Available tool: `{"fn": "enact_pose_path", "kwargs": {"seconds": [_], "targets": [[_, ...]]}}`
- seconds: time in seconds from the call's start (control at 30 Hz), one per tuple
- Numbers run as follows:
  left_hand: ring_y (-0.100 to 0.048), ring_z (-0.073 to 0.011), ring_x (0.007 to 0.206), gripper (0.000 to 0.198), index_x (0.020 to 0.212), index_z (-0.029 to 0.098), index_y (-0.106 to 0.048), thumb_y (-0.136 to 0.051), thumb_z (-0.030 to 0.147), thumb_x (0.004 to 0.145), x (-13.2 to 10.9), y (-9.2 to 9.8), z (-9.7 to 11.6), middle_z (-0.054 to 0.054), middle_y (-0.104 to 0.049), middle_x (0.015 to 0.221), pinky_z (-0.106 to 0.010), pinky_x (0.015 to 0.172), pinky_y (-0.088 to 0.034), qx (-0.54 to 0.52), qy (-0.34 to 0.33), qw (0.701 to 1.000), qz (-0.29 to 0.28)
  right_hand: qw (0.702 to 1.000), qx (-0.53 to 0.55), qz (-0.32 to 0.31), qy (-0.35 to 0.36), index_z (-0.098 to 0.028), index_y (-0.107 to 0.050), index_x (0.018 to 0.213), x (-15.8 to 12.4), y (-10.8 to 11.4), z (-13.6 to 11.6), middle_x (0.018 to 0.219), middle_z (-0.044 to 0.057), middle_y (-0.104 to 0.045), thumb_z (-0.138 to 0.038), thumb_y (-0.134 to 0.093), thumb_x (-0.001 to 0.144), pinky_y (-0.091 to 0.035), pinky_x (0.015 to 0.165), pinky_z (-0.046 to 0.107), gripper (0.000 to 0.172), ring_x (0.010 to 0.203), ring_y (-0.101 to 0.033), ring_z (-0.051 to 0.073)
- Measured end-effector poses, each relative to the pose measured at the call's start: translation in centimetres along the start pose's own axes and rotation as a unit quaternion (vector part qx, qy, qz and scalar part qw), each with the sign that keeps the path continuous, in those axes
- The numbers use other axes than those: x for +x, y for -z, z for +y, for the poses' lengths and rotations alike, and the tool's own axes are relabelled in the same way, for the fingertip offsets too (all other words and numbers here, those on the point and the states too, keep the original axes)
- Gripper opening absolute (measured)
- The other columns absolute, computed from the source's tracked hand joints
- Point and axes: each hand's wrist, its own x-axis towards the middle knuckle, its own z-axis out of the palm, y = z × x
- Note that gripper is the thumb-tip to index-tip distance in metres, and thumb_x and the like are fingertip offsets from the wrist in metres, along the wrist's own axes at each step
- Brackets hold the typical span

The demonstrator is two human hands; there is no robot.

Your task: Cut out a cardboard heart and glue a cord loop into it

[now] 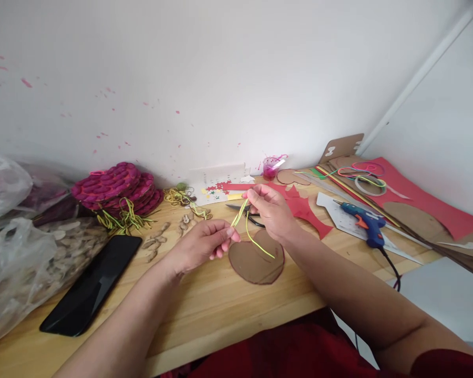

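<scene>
Several strands of yellow-green cord [240, 214] are stretched between my two hands above the table. My left hand [208, 239] pinches the lower end of the bundle. At the upper end, my right hand [268, 209] grips the cord between thumb and fingers. One loose tail of it hangs down to the right. Under the hands lies a rounded brown cardboard cutout [256, 262] with a dark outline. Black-handled scissors [256, 219] rest behind it, partly hidden by my right hand.
On the left are a black phone [92, 283], peanuts [154, 242], a plastic bag [27, 278] and stacked magenta pieces [116, 186] with cord tassels. To the right lie red paper scraps [309, 212], a blue glue gun [364, 223] with its cable and a tape roll [369, 186]. A pink-stained cup [270, 168] stands at the wall.
</scene>
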Motion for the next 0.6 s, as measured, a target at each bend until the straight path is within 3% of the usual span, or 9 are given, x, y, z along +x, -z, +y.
{"fn": "enact_pose_path", "kwargs": {"seconds": [0.07,0.2,0.23,0.33,0.43,0.6], "targets": [[-0.054,-0.0102,0.057,0.031,0.088,0.015,-0.075,-0.065,0.045,0.086,0.1,0.3,-0.1,-0.003,-0.064,0.069,-0.017,0.045,-0.036,0.029,0.008,0.999,0.009,1.000,0.004,0.007,0.009,-0.020,-0.061,0.077,0.3,0.3,-0.1,0.081,0.000,-0.062,-0.053,-0.073,0.079,-0.040,0.060,0.024,0.035,0.067,-0.048,0.011],[-0.067,-0.0192,0.085,0.027,0.099,0.017,-0.076,-0.069,0.038,0.083,0.5,0.7,-0.2,-0.009,-0.073,0.091,-0.019,0.051,-0.048,-0.002,-0.092,0.979,0.184,1.000,-0.016,-0.025,0.003,-0.021,-0.067,0.078,0.0,0.3,-0.2,0.085,0.002,-0.066,-0.054,-0.076,0.077,-0.047,0.072,0.028,0.033,0.079,-0.058,0.015],[-0.068,-0.0210,0.093,0.028,0.101,0.017,-0.076,-0.071,0.038,0.083,0.6,0.7,-0.2,-0.010,-0.074,0.097,-0.020,0.053,-0.050,-0.028,-0.122,0.971,0.205,0.999,-0.019,-0.040,-0.006,-0.022,-0.069,0.080,-0.1,0.2,-0.1,0.086,0.003,-0.067,-0.053,-0.076,0.077,-0.048,0.075,0.029,0.032,0.083,-0.060,0.017],[-0.067,-0.0233,0.106,0.030,0.105,0.018,-0.076,-0.075,0.036,0.080,0.6,0.5,-0.1,-0.011,-0.074,0.112,-0.021,0.061,-0.054,-0.132,-0.134,0.969,0.161,0.997,-0.030,-0.074,-0.003,-0.024,-0.071,0.081,-0.7,-0.3,0.1,0.092,0.004,-0.067,-0.050,-0.076,0.078,-0.050,0.078,0.031,0.027,0.091,-0.061,0.019],[-0.070,-0.0223,0.099,0.033,0.107,0.018,-0.076,-0.079,0.035,0.078,0.5,-0.3,-0.1,-0.011,-0.075,0.109,-0.028,0.075,-0.058,-0.219,-0.076,0.970,0.073,0.994,-0.031,-0.107,-0.005,-0.021,-0.072,0.081,-1.2,-0.8,0.2,0.091,0.004,-0.064,-0.048,-0.075,0.080,-0.051,0.066,0.030,0.027,0.077,-0.060,0.016],[-0.065,-0.0121,0.073,0.028,0.095,0.014,-0.076,-0.073,0.040,0.083,0.2,-1.2,-0.2,-0.008,-0.071,0.089,-0.024,0.070,-0.053,-0.164,-0.040,0.985,0.018,0.982,0.019,-0.172,-0.070,-0.018,-0.067,0.093,-1.8,-1.0,-0.2,0.059,-0.004,-0.053,-0.047,-0.067,0.089,-0.047,0.054,0.030,0.029,0.050,-0.056,0.013]]}}
